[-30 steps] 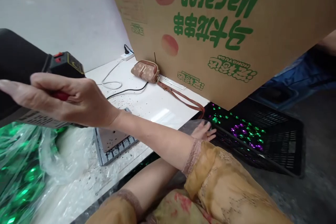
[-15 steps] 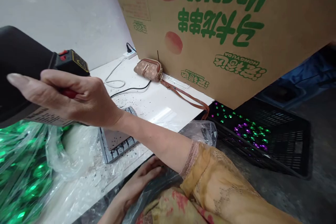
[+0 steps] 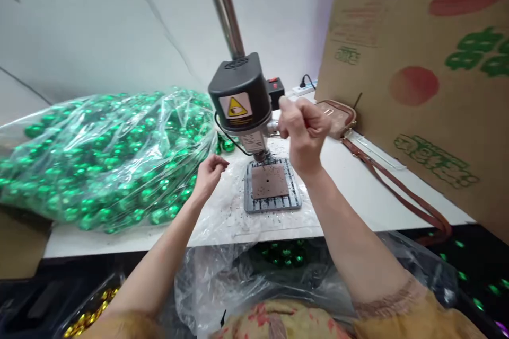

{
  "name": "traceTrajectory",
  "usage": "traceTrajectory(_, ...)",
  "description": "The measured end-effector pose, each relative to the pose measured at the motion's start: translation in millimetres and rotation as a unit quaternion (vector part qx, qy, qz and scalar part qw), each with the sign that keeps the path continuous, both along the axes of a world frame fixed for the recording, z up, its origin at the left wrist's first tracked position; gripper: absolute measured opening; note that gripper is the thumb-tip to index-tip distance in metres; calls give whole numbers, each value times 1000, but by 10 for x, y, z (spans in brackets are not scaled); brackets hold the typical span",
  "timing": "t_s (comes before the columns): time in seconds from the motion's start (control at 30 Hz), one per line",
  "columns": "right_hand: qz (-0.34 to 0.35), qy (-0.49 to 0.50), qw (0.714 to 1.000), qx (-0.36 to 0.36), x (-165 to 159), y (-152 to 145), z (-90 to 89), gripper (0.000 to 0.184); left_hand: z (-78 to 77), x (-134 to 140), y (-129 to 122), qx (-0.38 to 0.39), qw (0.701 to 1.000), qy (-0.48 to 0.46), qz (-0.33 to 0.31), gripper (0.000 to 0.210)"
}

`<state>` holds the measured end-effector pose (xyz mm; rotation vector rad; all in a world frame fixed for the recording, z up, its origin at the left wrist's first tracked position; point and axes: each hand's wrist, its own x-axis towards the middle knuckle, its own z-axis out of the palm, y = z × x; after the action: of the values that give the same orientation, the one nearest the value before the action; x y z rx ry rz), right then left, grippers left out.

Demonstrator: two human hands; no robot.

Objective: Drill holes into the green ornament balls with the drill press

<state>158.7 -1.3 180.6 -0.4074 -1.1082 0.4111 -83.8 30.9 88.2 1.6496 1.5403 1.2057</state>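
A small black drill press (image 3: pixel 240 92) with a yellow warning label stands at the middle of the white table. My right hand (image 3: pixel 304 135) is closed around its feed handle, on the right of the motor head. Below the chuck lies a brown square board (image 3: pixel 270 181) with a dark hole, on a grey slotted base (image 3: pixel 274 204) strewn with black shavings. Left of the drill, my left hand (image 3: pixel 210 174) hovers with its fingers pinched together; I cannot make out what is in them. Beside it lies a clear plastic bag (image 3: pixel 119 159) full of shiny green balls.
A large cardboard box (image 3: pixel 369 90) stands at the right. In front of it lies a brown purse (image 3: pixel 336 116) with a strap hanging over the table edge. More green balls (image 3: pixel 282 254) sit in plastic at my lap, and gold ones (image 3: pixel 89 315) at lower left.
The view has swung left, bringing the whole drill and the bag into sight. My left hand has risen from the lap to beside the drill. My right hand stays on the handle.
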Motion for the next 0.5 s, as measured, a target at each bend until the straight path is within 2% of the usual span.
traceTrajectory(0.07,-11,6,1000,6,-3,-1,-12,48,-94,-45,323,-1,990,127,57,8)
traceTrajectory(0.1,-15,8,1000,8,-5,-2,-16,48,-134,-49,469,-5,986,152,71,8)
traceTrajectory(0.17,-17,9,1000,12,-6,-1,-23,47,-199,-27,729,-12,981,177,75,12)
traceTrajectory(0.27,-6,5,1000,22,-1,6,-29,47,-267,42,1024,-24,983,177,46,25)
traceTrajectory(0.37,-3,3,1000,30,9,16,-33,46,-321,94,1186,-38,987,156,15,27)
traceTrajectory(0.5,1,2,999,40,10,16,-33,47,-381,78,1180,-55,994,91,-3,23)
